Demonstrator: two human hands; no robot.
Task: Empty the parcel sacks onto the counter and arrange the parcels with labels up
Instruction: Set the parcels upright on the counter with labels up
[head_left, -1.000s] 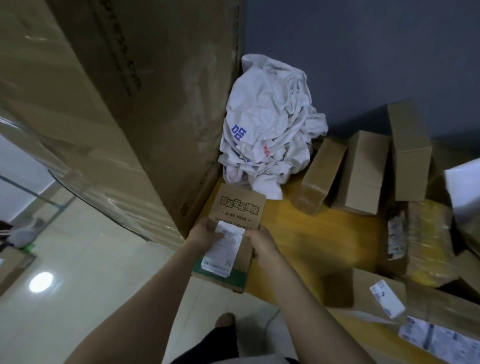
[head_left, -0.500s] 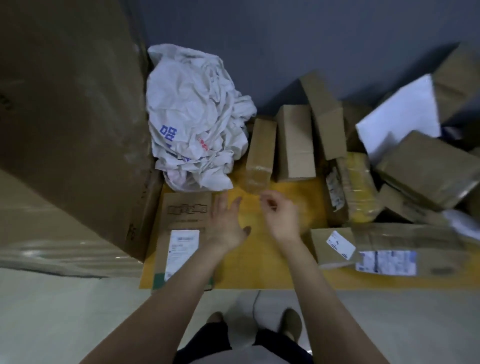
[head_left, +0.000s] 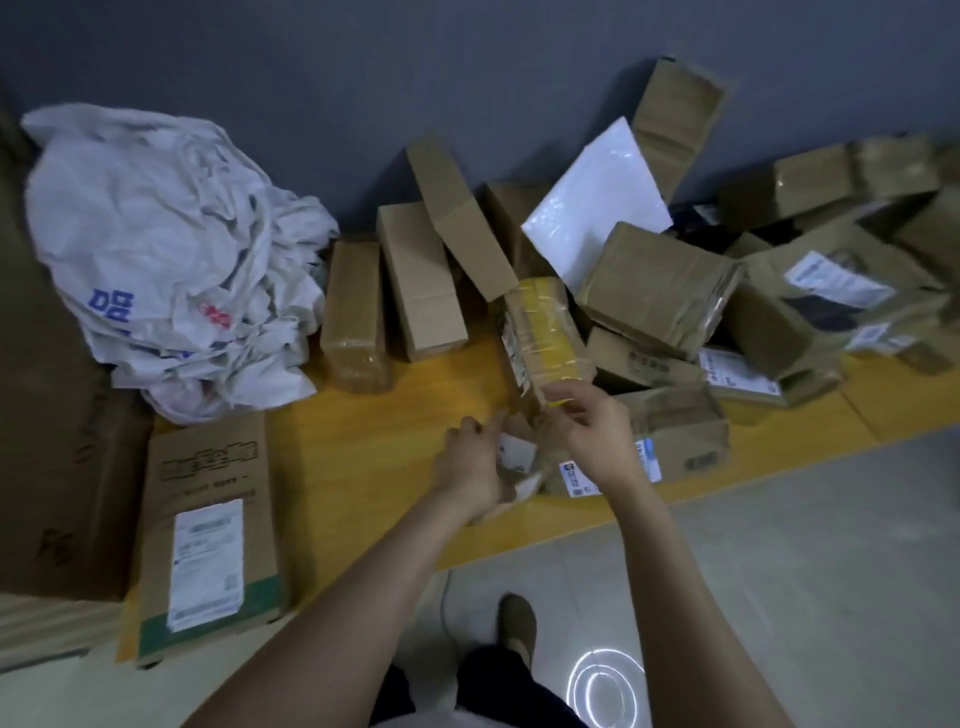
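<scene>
Far left: large brown carton (head_left: 57, 415) standing against the wall, its printing too dim to read; beside it a crumpled white parcel sack (head_left: 166, 249), collapsed on the yellow counter (head_left: 363, 467), bearing blue characters and a red mark, neither legible.
Near left: flat brown parcel (head_left: 208, 525) lying at the counter's near edge, label up; white shipping label (head_left: 207, 564) with blurred text and a small code; dark printed characters above it, green band along the near end.
Centre, far: two plain brown boxes (head_left: 358, 312) and (head_left: 421, 280) side by side, no label showing; a third (head_left: 462, 223) tilted against them.
Centre: yellow-taped parcel (head_left: 540, 332) with a narrow label down its left face, print unreadable.
Left hand (head_left: 475, 462): forearm extended, fingers curled against a small labelled box (head_left: 519, 452), mostly hidden; whether it grips cannot be told.
Right hand (head_left: 592, 431): just beside the left, fingers pinched at the near end of the yellow-taped parcel; firm closure unclear.
Right: white poly mailer (head_left: 597, 208) leaning on the wall; heap of brown boxes (head_left: 660, 291), several with white labels (head_left: 831, 275) facing up, text illegible.
</scene>
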